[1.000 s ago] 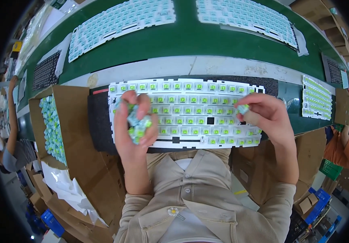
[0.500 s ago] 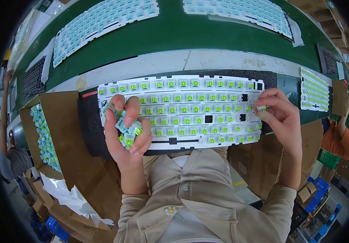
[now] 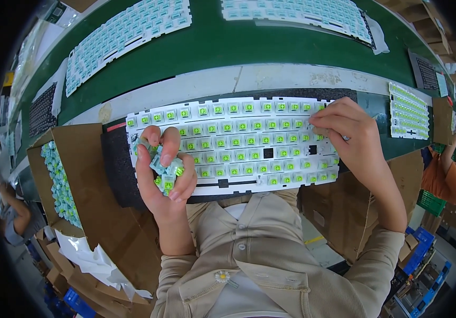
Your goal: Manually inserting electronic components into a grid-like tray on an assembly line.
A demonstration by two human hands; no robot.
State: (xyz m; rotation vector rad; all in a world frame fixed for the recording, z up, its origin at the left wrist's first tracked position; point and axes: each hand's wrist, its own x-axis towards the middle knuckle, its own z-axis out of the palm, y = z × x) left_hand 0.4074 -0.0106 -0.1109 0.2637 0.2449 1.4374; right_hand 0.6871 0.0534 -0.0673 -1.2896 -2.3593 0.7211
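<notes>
A white keyboard plate (image 3: pixel 241 187) lies before me, filled with rows of key switches with clear tops and bright green centres. A few square openings in it show black. My left hand (image 3: pixel 165 167) is closed round a cluster of pale blue and green key switches (image 3: pixel 167 168) above the plate's left end. At the plate's upper right, my right hand (image 3: pixel 347 126) has its fingertips pressed together at the second row. A bit of a pale blue switch (image 3: pixel 346 138) shows by its palm. The fingers hide the spot beneath them and the plate's upper right corner.
Under the plate is a black foam pad (image 3: pixel 117 175). An open cardboard box (image 3: pixel 87 175) of loose switches stands at left. More filled plates lie across the green table (image 3: pixel 207 50), with another plate (image 3: pixel 409 114) at right. Other people are at both sides.
My right hand has moved left and slightly up, from the plate's right edge onto its upper right part. The plate appears shifted slightly left. My left hand keeps its grip.
</notes>
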